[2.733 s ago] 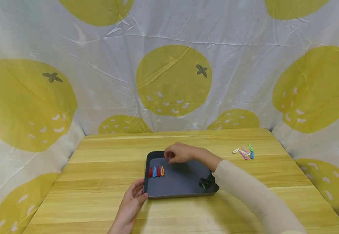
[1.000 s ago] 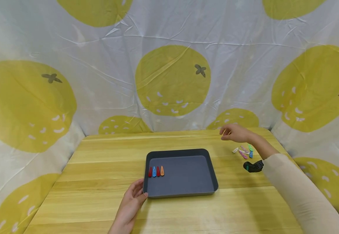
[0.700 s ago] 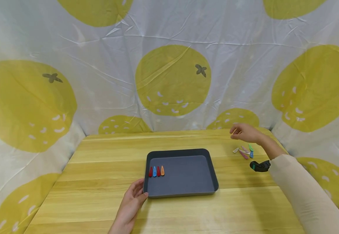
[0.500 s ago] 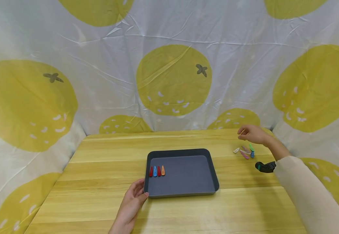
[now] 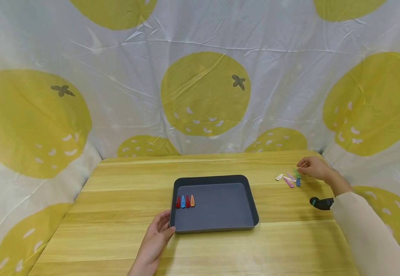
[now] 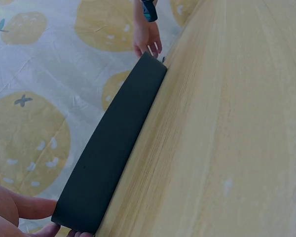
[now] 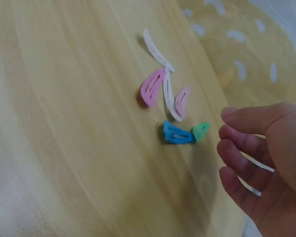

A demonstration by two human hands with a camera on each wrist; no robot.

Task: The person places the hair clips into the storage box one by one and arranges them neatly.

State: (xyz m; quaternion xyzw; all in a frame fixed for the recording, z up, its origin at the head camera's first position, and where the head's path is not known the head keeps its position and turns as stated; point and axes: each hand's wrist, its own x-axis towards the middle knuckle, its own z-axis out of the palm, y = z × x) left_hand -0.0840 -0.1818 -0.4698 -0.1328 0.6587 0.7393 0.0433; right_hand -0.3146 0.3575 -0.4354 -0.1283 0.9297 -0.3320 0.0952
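Note:
My left hand (image 5: 153, 241) grips the near left corner of a dark grey baking tray (image 5: 224, 207), thumb at the rim. Inside its left side lies a row of snap hair clips: a red one (image 5: 178, 202), a blue one (image 5: 183, 201), another red one (image 5: 187, 201) and an orange one (image 5: 192, 201). Far to the right, my right hand (image 5: 315, 168) hovers over loose hair clips, fingers loosely bent and holding nothing. Its fingertips are closest to the green clip (image 7: 201, 132), which overlaps a blue clip (image 7: 177, 134). Beside them lie pink clips (image 7: 152, 89) and white clips (image 7: 158, 51).
The wooden table (image 5: 127, 191) carries the tray near its middle. Behind it and at both sides hangs a white curtain (image 5: 131, 84) with yellow fruit prints. A black strapped device (image 5: 320, 203) sits at my right wrist.
My right hand has gone from above the tray to the far right, then lowered toward the green clip. The left hand and the clips in the tray stay where they were.

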